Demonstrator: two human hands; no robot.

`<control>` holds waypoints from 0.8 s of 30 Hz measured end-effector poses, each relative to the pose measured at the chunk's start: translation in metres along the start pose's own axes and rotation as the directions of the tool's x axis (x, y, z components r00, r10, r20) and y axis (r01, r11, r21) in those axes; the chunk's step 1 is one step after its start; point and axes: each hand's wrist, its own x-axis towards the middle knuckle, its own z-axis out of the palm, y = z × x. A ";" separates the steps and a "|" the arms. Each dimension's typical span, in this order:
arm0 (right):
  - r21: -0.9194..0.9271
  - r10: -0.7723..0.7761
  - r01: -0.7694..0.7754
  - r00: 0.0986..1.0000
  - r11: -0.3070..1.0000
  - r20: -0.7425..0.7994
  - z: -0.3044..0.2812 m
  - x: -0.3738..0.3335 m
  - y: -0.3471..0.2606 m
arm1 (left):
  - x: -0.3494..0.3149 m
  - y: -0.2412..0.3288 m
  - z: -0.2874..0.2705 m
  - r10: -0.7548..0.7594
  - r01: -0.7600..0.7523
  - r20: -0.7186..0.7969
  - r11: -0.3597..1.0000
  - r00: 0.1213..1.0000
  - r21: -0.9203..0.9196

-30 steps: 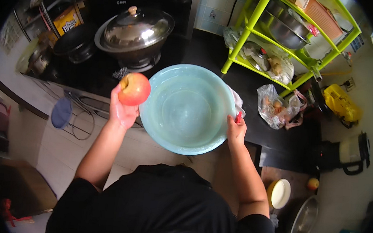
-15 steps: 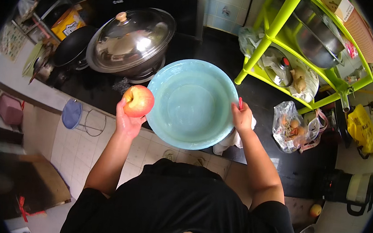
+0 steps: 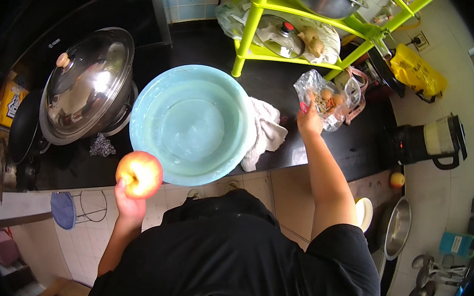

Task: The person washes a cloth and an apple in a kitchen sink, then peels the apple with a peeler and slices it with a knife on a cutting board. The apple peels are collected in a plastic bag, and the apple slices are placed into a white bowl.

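My left hand (image 3: 129,203) is closed around a red and yellow apple (image 3: 139,174), held up just off the lower left rim of a light blue basin (image 3: 229,170). Out to the right, my right hand (image 3: 310,122) reaches to a clear plastic bag (image 3: 337,115) on the black counter. Eggshells and other scraps show in the bag. A small red thing (image 3: 303,107) pokes out from the closed fingers of this hand; its kind is too small to make out. Whether the fingers touch the bag is unclear.
A crumpled white cloth (image 3: 266,131) lies right of the basin. Left stands a lidded wok (image 3: 93,79) on the stove. A green rack (image 3: 249,36) rises behind, holding a pot lid and ginger. At the right are a blender jug (image 3: 440,140) and a metal bowl (image 3: 399,227).
My view has swung to the right. My right hand has left the basin's right rim and moved right to the plastic bag, taking the red thing along. The apple stays in my left hand.
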 end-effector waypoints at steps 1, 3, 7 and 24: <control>-0.021 0.018 -0.018 1.000 1.000 -0.012 0.007 0.002 0.011 | 0.000 0.004 0.008 -0.013 0.015 0.080 1.000 0.997 -0.024; -0.087 -0.005 0.006 1.000 0.996 0.015 0.011 0.005 0.018 | 0.001 0.010 0.024 -0.025 0.041 0.225 0.997 0.974 -0.067; 0.000 -0.044 0.044 0.997 0.999 -0.062 0.023 -0.011 0.013 | 0.006 0.015 0.032 -0.070 0.088 0.285 0.995 0.956 -0.048; -0.158 -0.736 0.731 0.676 0.664 0.041 -0.079 -0.033 0.065 | 0.028 -0.051 0.212 -0.298 0.354 0.495 0.935 0.816 -0.020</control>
